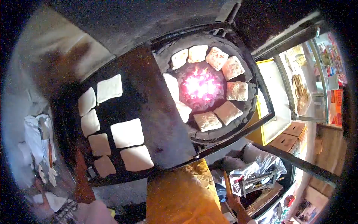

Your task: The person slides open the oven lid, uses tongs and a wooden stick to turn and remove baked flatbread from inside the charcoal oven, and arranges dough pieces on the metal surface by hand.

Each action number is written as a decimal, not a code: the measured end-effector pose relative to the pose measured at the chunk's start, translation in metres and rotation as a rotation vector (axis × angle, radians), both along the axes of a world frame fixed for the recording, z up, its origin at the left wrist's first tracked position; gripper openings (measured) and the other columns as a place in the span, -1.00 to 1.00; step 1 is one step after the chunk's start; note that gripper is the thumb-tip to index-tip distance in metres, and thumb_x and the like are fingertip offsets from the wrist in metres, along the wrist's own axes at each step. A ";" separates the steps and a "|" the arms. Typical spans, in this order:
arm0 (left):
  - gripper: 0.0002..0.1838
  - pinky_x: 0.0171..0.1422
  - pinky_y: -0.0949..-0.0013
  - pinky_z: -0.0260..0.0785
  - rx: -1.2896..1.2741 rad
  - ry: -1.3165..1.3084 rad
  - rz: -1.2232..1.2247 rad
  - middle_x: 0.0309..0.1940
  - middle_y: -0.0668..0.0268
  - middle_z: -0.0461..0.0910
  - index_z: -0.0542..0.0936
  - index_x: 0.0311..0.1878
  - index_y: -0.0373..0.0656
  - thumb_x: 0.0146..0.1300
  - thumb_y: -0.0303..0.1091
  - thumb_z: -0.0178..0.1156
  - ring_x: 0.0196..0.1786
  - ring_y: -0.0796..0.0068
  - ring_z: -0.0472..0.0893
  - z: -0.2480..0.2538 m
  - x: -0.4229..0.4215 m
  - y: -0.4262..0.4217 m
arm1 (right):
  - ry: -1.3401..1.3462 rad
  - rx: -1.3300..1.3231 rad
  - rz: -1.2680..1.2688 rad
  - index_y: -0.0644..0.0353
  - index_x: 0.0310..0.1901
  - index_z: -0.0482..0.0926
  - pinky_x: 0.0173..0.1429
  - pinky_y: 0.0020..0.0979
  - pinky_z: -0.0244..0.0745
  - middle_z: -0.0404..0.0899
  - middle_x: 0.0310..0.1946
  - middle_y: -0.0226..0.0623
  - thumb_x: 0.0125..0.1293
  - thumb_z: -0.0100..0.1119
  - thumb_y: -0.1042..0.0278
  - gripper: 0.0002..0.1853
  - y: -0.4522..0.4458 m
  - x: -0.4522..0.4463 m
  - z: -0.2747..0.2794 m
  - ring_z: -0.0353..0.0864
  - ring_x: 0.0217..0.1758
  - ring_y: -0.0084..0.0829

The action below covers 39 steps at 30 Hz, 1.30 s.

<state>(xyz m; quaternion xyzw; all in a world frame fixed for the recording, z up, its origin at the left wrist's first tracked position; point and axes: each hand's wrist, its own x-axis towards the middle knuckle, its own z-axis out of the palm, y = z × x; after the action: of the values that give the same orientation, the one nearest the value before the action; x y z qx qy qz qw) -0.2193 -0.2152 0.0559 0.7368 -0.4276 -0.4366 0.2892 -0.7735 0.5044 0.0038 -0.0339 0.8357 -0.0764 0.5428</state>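
My right hand, low in the view right of my orange clothing, is closed round a thin wooden stick that points up. My left hand is not in view. Above is a round oven with a glowing fire in its middle. Browned square breads line its wall, and paler pieces show at its left side. On the dark board to the left lie several flat white dough pieces.
A co-worker's bare arm reaches to the board's lower left corner, and another hand shows farther left. A yellow-edged tray and cardboard boxes stand right of the oven. Below it are plastic bags and a metal rack.
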 end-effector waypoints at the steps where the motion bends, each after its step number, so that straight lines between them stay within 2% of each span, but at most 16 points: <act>1: -0.30 0.41 0.06 0.33 0.008 0.024 -0.016 0.35 0.16 0.45 0.37 0.47 -0.04 0.49 0.26 -0.06 0.34 0.14 0.48 0.009 -0.025 0.003 | -0.031 -0.029 -0.120 0.09 -0.12 0.67 -0.29 -0.21 0.55 0.63 -0.42 -0.24 0.43 0.16 0.02 -0.69 0.013 -0.001 -0.011 0.64 -0.36 -0.26; 4: -0.30 0.42 0.06 0.33 0.038 0.084 -0.063 0.38 0.18 0.44 0.35 0.49 -0.02 0.50 0.27 -0.07 0.36 0.16 0.47 0.032 -0.099 0.011 | -0.269 -0.221 -0.684 0.07 -0.18 0.68 -0.36 -0.24 0.53 0.61 -0.49 -0.32 0.44 0.17 -0.01 -0.68 0.071 -0.006 -0.065 0.61 -0.43 -0.34; 6: -0.30 0.43 0.07 0.32 0.073 0.126 -0.087 0.40 0.19 0.42 0.34 0.51 0.00 0.51 0.27 -0.09 0.37 0.18 0.46 0.043 -0.146 0.018 | 0.327 -0.287 0.734 0.08 -0.20 0.69 -0.41 -0.30 0.48 0.57 -0.54 -0.31 0.43 0.21 -0.05 -0.66 0.060 -0.010 -0.066 0.58 -0.48 -0.39; 8: -0.30 0.44 0.07 0.32 0.111 0.162 -0.113 0.41 0.21 0.41 0.32 0.52 0.02 0.51 0.27 -0.10 0.38 0.19 0.46 0.050 -0.193 0.025 | -0.223 0.011 -0.438 0.03 -0.17 0.70 -0.44 -0.32 0.49 0.60 -0.52 -0.22 0.41 0.25 -0.06 -0.69 0.082 -0.018 -0.102 0.62 -0.48 -0.37; 10: -0.29 0.45 0.08 0.31 0.169 0.212 -0.102 0.43 0.23 0.40 0.31 0.54 0.04 0.52 0.27 -0.11 0.39 0.20 0.45 0.054 -0.236 0.034 | 0.019 -0.122 0.186 0.07 -0.15 0.68 -0.49 -0.28 0.45 0.58 -0.53 -0.34 0.39 0.31 -0.06 -0.67 0.074 -0.025 -0.086 0.59 -0.50 -0.42; 12: -0.29 0.46 0.08 0.31 0.258 0.273 -0.047 0.44 0.24 0.39 0.30 0.56 0.06 0.53 0.28 -0.12 0.40 0.21 0.44 0.051 -0.282 0.036 | 0.064 -0.340 0.056 0.05 -0.14 0.67 -0.52 -0.26 0.41 0.57 -0.55 -0.38 0.36 0.34 -0.08 -0.65 0.059 -0.027 -0.083 0.54 -0.54 -0.45; 14: -0.27 0.47 0.04 0.30 0.431 0.359 0.195 0.46 0.25 0.38 0.29 0.55 0.05 0.51 0.30 -0.12 0.43 0.20 0.41 0.046 -0.332 0.027 | -0.217 0.023 -0.584 0.04 -0.15 0.67 -0.55 -0.30 0.35 0.51 -0.56 -0.38 0.34 0.36 -0.05 -0.68 -0.019 -0.054 -0.035 0.48 -0.59 -0.43; 15: -0.26 0.48 0.02 0.29 0.521 0.391 0.318 0.47 0.26 0.37 0.29 0.55 0.05 0.50 0.31 -0.12 0.44 0.20 0.40 0.047 -0.356 0.023 | -0.256 -0.123 -0.674 0.03 -0.10 0.67 -0.58 -0.38 0.29 0.49 -0.54 -0.35 0.33 0.37 -0.03 -0.68 -0.020 -0.055 -0.038 0.48 -0.59 -0.44; 16: -0.25 0.50 0.03 0.27 0.557 0.405 0.347 0.48 0.26 0.36 0.29 0.55 0.05 0.49 0.33 -0.12 0.46 0.20 0.39 0.053 -0.377 0.030 | -0.242 -0.123 -0.711 0.03 -0.10 0.67 -0.58 -0.38 0.29 0.49 -0.54 -0.35 0.33 0.37 -0.03 -0.68 -0.016 -0.052 -0.047 0.48 -0.59 -0.44; 18: -0.22 0.54 0.04 0.22 0.628 0.431 0.406 0.49 0.27 0.35 0.29 0.55 0.05 0.46 0.36 -0.11 0.48 0.20 0.36 0.066 -0.418 0.044 | 0.123 -0.214 -0.153 0.09 -0.05 0.65 -0.58 -0.41 0.31 0.41 -0.52 -0.46 0.39 0.34 0.10 -0.73 -0.012 -0.049 -0.066 0.44 -0.58 -0.56; 21: -0.22 0.57 0.05 0.17 0.340 0.526 -0.258 0.48 0.27 0.36 0.28 0.55 0.07 0.46 0.36 -0.08 0.48 0.20 0.36 -0.001 -0.378 0.060 | 0.040 -0.167 -0.294 0.12 -0.06 0.65 -0.55 -0.40 0.34 0.45 -0.51 -0.43 0.37 0.35 0.08 -0.70 -0.021 -0.057 -0.058 0.47 -0.57 -0.53; 24: -0.23 0.58 0.04 0.15 0.381 0.255 -0.162 0.50 0.27 0.34 0.27 0.56 0.07 0.46 0.34 -0.05 0.50 0.18 0.34 -0.014 -0.348 0.041 | 0.001 -0.148 -0.393 0.16 -0.06 0.66 -0.51 -0.39 0.38 0.50 -0.50 -0.40 0.34 0.38 0.06 -0.66 -0.040 -0.059 -0.052 0.51 -0.55 -0.49; 27: -0.21 0.59 0.02 0.13 0.211 0.306 -0.847 0.53 0.29 0.30 0.24 0.57 0.06 0.45 0.33 -0.01 0.53 0.19 0.30 -0.004 -0.337 0.036 | 0.028 -0.157 -0.434 0.20 -0.07 0.67 -0.46 -0.37 0.41 0.56 -0.48 -0.36 0.32 0.40 0.03 -0.62 -0.057 -0.053 -0.045 0.55 -0.53 -0.45; 30: -0.20 0.57 0.01 0.14 0.432 0.147 -0.204 0.48 0.11 0.32 0.21 0.58 -0.05 0.47 0.27 0.00 0.51 0.09 0.31 0.002 -0.347 0.041 | 0.064 -0.158 -0.494 0.24 -0.07 0.67 -0.42 -0.36 0.45 0.62 -0.46 -0.32 0.29 0.42 0.01 -0.57 -0.072 -0.040 -0.028 0.59 -0.52 -0.41; 34: -0.55 0.34 0.23 0.31 -0.272 -0.061 -0.707 0.18 0.23 0.47 0.38 0.34 -0.14 0.52 -0.15 0.12 0.23 0.33 0.46 -0.028 -0.328 0.049 | 0.095 -0.180 -0.612 0.32 0.00 0.65 -0.32 -0.37 0.50 0.67 -0.38 -0.28 0.25 0.45 -0.03 -0.46 -0.069 0.003 -0.030 0.63 -0.42 -0.39; 39: -0.78 0.14 0.44 0.38 -0.221 0.370 -0.946 -0.09 0.42 0.53 0.53 0.09 -0.19 0.44 -0.40 0.21 -0.02 0.59 0.50 0.038 -0.331 0.145 | 0.230 -0.587 -0.780 0.34 0.19 0.54 -0.20 -0.38 0.50 0.64 -0.19 -0.36 0.32 0.42 0.07 -0.42 -0.105 0.077 0.033 0.58 -0.23 -0.49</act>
<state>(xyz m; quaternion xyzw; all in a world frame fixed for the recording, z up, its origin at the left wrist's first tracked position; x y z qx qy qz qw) -0.5502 -0.0699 0.0940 0.3385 -0.6992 -0.5947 0.2070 -0.6962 0.3992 0.0371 0.1217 0.7838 -0.5013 0.3457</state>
